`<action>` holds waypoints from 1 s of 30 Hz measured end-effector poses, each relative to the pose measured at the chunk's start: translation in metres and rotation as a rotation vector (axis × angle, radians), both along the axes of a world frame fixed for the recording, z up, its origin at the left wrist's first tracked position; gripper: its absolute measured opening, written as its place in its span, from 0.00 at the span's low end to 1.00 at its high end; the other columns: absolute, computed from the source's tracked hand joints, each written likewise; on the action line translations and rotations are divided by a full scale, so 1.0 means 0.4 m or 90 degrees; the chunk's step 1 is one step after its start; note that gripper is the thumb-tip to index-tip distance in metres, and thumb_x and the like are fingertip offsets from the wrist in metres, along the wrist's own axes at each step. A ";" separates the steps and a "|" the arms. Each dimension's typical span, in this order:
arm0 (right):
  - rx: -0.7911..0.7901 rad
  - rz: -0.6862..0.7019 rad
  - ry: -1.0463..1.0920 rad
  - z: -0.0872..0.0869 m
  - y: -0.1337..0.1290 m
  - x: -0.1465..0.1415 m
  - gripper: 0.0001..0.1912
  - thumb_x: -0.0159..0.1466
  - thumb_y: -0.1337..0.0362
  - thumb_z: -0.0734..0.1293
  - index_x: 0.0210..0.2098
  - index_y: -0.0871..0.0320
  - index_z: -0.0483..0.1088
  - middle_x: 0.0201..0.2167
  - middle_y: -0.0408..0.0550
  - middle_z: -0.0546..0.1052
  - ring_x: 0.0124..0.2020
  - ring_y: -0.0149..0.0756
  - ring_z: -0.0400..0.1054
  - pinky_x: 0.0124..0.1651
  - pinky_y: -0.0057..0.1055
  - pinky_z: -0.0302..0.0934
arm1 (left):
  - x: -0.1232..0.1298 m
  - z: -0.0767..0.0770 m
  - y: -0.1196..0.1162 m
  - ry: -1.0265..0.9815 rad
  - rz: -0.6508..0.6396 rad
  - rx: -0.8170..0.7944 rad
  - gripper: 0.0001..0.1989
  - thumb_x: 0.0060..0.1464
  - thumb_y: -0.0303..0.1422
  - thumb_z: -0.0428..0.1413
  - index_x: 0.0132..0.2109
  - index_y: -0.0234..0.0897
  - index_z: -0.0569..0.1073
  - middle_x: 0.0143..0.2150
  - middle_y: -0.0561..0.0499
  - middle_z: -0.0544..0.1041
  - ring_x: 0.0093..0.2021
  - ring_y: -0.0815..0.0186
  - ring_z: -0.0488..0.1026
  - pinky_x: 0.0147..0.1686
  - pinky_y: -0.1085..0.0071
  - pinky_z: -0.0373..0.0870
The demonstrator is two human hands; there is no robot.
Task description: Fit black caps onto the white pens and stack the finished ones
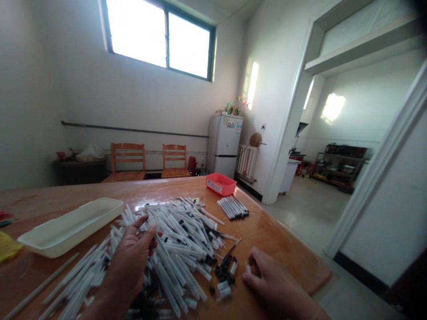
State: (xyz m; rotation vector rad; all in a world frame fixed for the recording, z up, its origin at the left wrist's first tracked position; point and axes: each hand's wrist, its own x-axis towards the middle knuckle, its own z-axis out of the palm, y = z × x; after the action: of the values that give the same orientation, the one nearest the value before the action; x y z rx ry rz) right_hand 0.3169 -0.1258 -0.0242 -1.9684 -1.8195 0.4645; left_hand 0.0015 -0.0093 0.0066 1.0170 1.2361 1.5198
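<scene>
A big heap of translucent white pen tubes (180, 231) lies on the wooden table (283, 249). My left hand (133, 244) is over the heap's left part, thumb and fingers apart, with no object visible between them. My right hand (267, 271) is at the table's right side, its thumb and index finger pinched on a small clear piece. Just left of that hand lie small black caps (225, 269) and short whitish caps (224, 290). Farther back, a row of assembled pens with black ends (232, 208) sits beside the heap.
A long cream tray (71, 226) stands left of the heap. Near the table's back edge is a red plastic basket (220, 184). Something yellow (9, 246) lies at the far left. Beyond the table are two wooden chairs (128, 160) and a fridge (225, 144).
</scene>
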 end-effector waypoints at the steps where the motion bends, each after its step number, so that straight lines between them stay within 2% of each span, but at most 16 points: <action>1: -0.008 -0.014 -0.009 -0.003 -0.001 0.002 0.08 0.60 0.60 0.66 0.34 0.57 0.67 0.33 0.46 0.74 0.33 0.36 0.66 0.34 0.30 0.52 | 0.001 0.000 0.000 0.001 0.001 -0.002 0.36 0.46 0.45 0.65 0.61 0.43 0.67 0.27 0.56 0.75 0.23 0.71 0.65 0.23 0.77 0.60; 8: 0.000 -0.041 -0.051 -0.024 0.001 0.020 0.07 0.63 0.60 0.63 0.31 0.57 0.68 0.31 0.48 0.76 0.32 0.37 0.67 0.34 0.31 0.51 | -0.004 -0.010 0.003 0.010 -0.007 -0.008 0.35 0.48 0.46 0.64 0.62 0.46 0.67 0.28 0.55 0.76 0.23 0.71 0.66 0.23 0.76 0.61; 13: 0.062 -0.046 0.001 -0.008 0.011 0.014 0.09 0.63 0.60 0.64 0.28 0.57 0.66 0.27 0.46 0.75 0.29 0.35 0.67 0.32 0.31 0.52 | 0.000 -0.017 0.003 -0.003 -0.018 0.002 0.36 0.46 0.46 0.65 0.62 0.44 0.66 0.27 0.56 0.76 0.23 0.70 0.67 0.24 0.75 0.63; 17: 0.100 0.019 0.238 0.024 0.019 -0.043 0.11 0.64 0.57 0.64 0.31 0.57 0.64 0.24 0.42 0.71 0.25 0.32 0.66 0.28 0.27 0.55 | 0.010 -0.011 -0.001 -0.024 -0.025 0.004 0.37 0.44 0.45 0.66 0.60 0.43 0.66 0.27 0.56 0.77 0.23 0.69 0.69 0.25 0.74 0.66; 20: 0.055 0.054 0.494 0.045 0.030 -0.119 0.15 0.64 0.52 0.64 0.40 0.58 0.65 0.29 0.43 0.73 0.24 0.31 0.67 0.24 0.26 0.57 | 0.014 -0.007 -0.005 -0.046 -0.027 0.002 0.37 0.44 0.43 0.67 0.60 0.43 0.65 0.29 0.55 0.78 0.24 0.69 0.70 0.27 0.72 0.68; 22: 0.027 0.066 0.611 0.055 0.041 -0.176 0.20 0.61 0.50 0.67 0.43 0.59 0.65 0.30 0.44 0.74 0.24 0.31 0.68 0.24 0.26 0.59 | 0.014 -0.007 -0.008 -0.056 -0.031 0.010 0.36 0.44 0.44 0.67 0.60 0.43 0.65 0.29 0.54 0.78 0.25 0.68 0.72 0.28 0.72 0.68; 26: -0.040 0.094 0.732 0.064 0.068 -0.280 0.23 0.57 0.48 0.70 0.41 0.60 0.65 0.28 0.45 0.75 0.21 0.28 0.66 0.22 0.24 0.59 | 0.014 -0.006 -0.011 -0.064 -0.030 0.035 0.35 0.45 0.44 0.66 0.59 0.43 0.65 0.31 0.54 0.78 0.27 0.68 0.72 0.29 0.71 0.69; 30: -0.079 0.105 0.797 0.058 0.097 -0.348 0.24 0.53 0.49 0.71 0.39 0.61 0.66 0.26 0.45 0.76 0.19 0.28 0.66 0.20 0.23 0.59 | 0.016 -0.003 -0.012 -0.078 -0.021 0.047 0.35 0.46 0.43 0.66 0.59 0.45 0.65 0.30 0.55 0.77 0.26 0.69 0.71 0.30 0.72 0.70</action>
State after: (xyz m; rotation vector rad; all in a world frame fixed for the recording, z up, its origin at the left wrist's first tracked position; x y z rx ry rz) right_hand 0.1778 -0.0872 -0.0010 -1.0512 -1.0877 1.4580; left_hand 0.0080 -0.0140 0.0056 0.9720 1.0794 1.5877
